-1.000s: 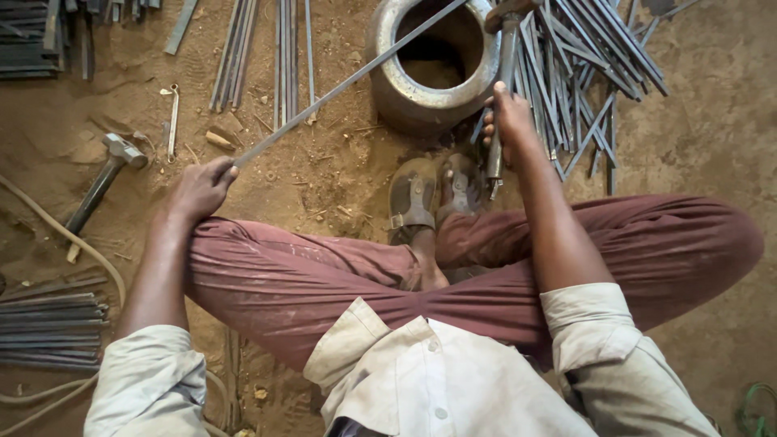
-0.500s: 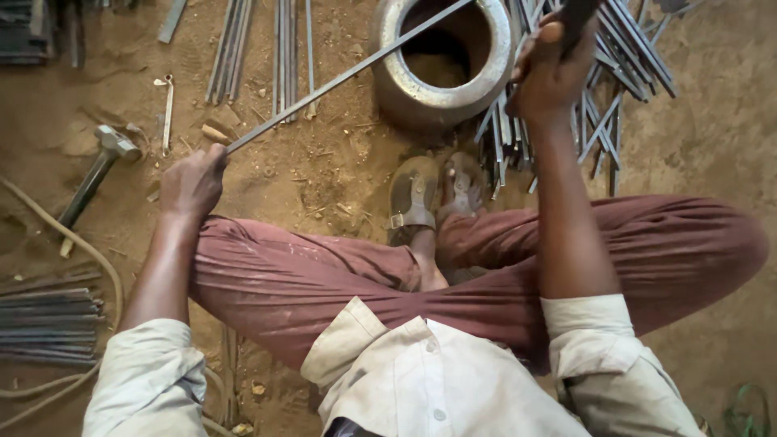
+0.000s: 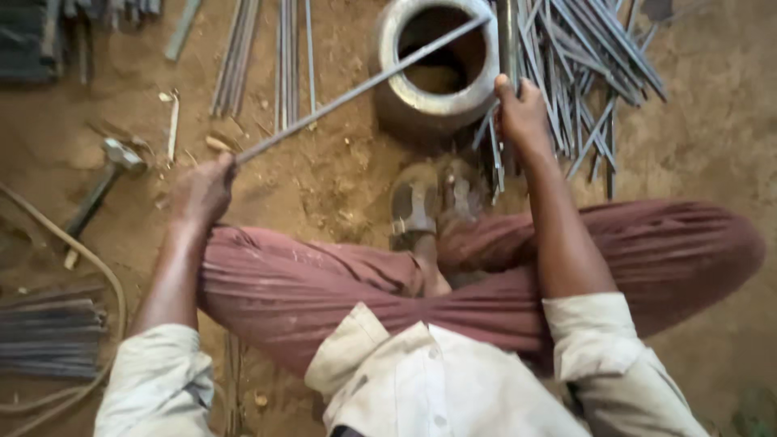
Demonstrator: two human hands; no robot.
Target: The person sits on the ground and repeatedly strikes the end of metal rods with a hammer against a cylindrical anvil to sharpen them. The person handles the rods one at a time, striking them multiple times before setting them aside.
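I sit cross-legged on the dirt ground. My left hand is closed round the near end of a long thin metal rod. The rod slants up to the right and lies across the top of a thick metal ring. My right hand is just right of the ring, at the edge of a pile of rods. It grips a dark upright metal bar that sticks up past the ring's rim. The bar is blurred and its far end leaves the frame.
A hammer lies on the ground at the left. Loose rods lie at the top, and a bundle of rods at the lower left beside a curved hose. My sandalled feet rest below the ring.
My right hand rose from the rod pile with the dark bar, then came back down beside the ring. My left hand kept hold of the long rod, nearly still.
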